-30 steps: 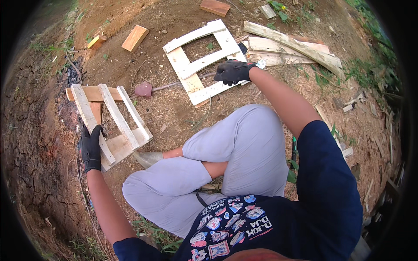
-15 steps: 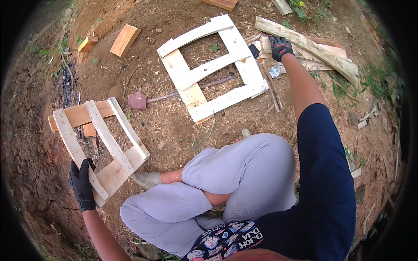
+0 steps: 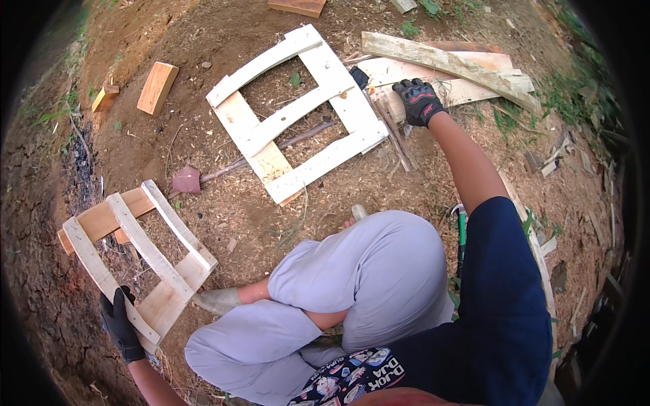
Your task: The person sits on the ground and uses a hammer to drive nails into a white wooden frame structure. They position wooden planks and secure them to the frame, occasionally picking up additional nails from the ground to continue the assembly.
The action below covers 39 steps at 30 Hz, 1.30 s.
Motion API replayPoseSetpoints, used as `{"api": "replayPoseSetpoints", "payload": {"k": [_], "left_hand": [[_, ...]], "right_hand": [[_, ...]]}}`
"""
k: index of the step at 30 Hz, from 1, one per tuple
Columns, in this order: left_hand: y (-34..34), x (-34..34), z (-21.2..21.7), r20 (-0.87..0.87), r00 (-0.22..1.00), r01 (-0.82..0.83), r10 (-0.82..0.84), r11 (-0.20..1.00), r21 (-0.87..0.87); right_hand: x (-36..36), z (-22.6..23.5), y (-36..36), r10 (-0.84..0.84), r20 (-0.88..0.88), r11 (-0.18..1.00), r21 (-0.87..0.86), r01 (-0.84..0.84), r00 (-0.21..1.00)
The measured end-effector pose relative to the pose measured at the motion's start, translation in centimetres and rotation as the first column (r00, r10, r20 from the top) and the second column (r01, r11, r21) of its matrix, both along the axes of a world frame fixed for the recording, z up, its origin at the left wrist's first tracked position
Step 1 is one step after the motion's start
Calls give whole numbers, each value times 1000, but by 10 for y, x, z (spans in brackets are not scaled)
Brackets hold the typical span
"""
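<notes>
My left hand (image 3: pixel 122 328), in a black glove, is closed on the near corner of a small slatted wooden frame (image 3: pixel 152 260) at the left. The frame has three curved slats across two boards and is tilted. My right hand (image 3: pixel 418 103), also gloved, reaches far out to the right. Its fingers bend over a pale wooden plank (image 3: pixel 484 90) at the near side of a plank pile; the fingertips are partly hidden. A long weathered plank (image 3: pixel 450 62) lies across that pile. Between my hands, a larger whitish slatted frame (image 3: pixel 298 111) lies flat on the ground.
A reddish-brown tool head (image 3: pixel 186 181) on a stick handle (image 3: pixel 227 169) runs under the larger frame. Wood blocks (image 3: pixel 158 88) lie at the far left. A green-handled tool (image 3: pixel 462 233) rests beside my right knee. Sticks (image 3: pixel 399 139) lie near my right hand.
My right hand has come nearer to me over the pile, and the near plank has shifted to the right. My left hand stays on the small frame. The view has swung right.
</notes>
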<state>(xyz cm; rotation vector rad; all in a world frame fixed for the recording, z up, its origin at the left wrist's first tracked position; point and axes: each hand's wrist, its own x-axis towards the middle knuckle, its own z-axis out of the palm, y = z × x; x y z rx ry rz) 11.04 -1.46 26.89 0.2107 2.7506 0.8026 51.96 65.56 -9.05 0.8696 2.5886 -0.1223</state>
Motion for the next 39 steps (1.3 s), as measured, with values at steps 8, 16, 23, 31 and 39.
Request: {"api": "replayPoseSetpoints", "payload": {"k": [8,16,23,31,39], "left_hand": [[15,3,-1,39,999,-9,8,1000,30],[24,5,1,40,998,-51,51,999,2],[7,-8,1,63,996,-57,57,998,-14],[11,-6,5,79,995,-49,55,996,-68],[30,13,4,20,998,-56,56,998,-24]], "right_hand": [[32,18,38,-301,-121,920,-296,255,946],[35,-70,159,-542,42,831,179,527,840],[14,-99,193,-448,-16,882,152,445,894],[-16,-90,165,-402,118,893,271,360,908],[26,-48,118,-246,-146,932,237,276,958]]}}
